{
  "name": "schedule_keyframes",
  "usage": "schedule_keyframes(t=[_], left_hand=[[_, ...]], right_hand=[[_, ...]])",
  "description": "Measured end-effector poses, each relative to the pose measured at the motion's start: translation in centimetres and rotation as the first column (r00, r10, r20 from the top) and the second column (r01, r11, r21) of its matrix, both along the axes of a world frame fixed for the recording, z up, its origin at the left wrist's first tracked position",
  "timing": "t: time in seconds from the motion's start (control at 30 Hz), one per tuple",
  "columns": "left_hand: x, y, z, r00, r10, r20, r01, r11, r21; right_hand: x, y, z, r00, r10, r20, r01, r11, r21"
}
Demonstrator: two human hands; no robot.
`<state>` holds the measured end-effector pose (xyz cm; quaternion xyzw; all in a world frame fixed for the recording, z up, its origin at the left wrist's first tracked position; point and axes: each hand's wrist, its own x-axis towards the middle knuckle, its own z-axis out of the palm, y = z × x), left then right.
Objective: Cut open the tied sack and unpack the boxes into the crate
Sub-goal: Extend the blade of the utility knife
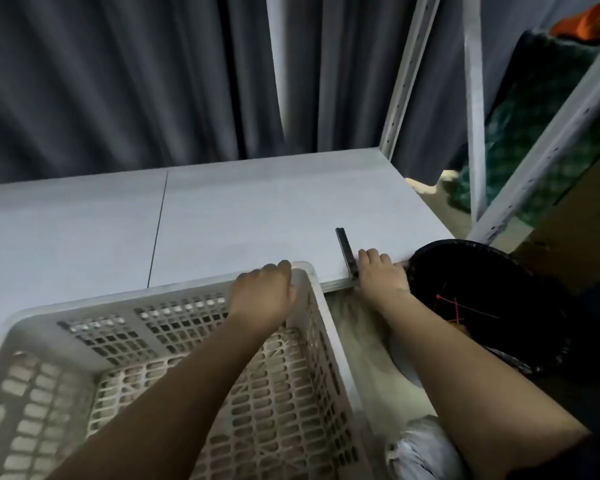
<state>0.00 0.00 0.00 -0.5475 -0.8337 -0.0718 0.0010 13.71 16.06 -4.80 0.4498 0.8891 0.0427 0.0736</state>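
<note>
The table [222, 216] is bare save a cutter [346, 251]; crate [329, 327] and bin [492, 251] crowd its near edge.

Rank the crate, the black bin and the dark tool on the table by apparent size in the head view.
1. Crate, cut off by the frame edge and nearest the camera, so it looks inflated.
2. Black bin, partly hidden by the right arm.
3. Dark tool, by far the smallest.

A storeroom or packing area: a plain white worktable [257, 209] stands against dark grey curtains [118, 74], beside white slotted metal shelving [409, 71], with a perforated plastic crate [329, 327] and a black bin [492, 271] nearby.
</note>
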Motion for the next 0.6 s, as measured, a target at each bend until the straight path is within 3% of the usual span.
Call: schedule_keyframes(t=[0.2, 0.4, 0.6], left_hand=[[-0.2, 1.3, -2.2, 1.000, -0.007, 0.023, 0.006, 1.000, 0.017], [-0.3, 1.1, -3.1, 1.000, -0.002, 0.003, 0.002, 1.000, 0.015], [0.1, 0.3, -2.1, 0.999, 0.004, 0.048, -0.002, 1.000, -0.031]], right_hand=[[-1.8, 1.1, -2.3, 0.997, 0.074, 0.004, -0.073, 0.989, -0.127], [-2.3, 0.1, -3.0, 0.994, 0.100, 0.034, -0.099, 0.995, -0.026], [-1.5, -0.2, -0.9, 0.989, 0.144, 0.017, -0.142, 0.988, -0.066]])
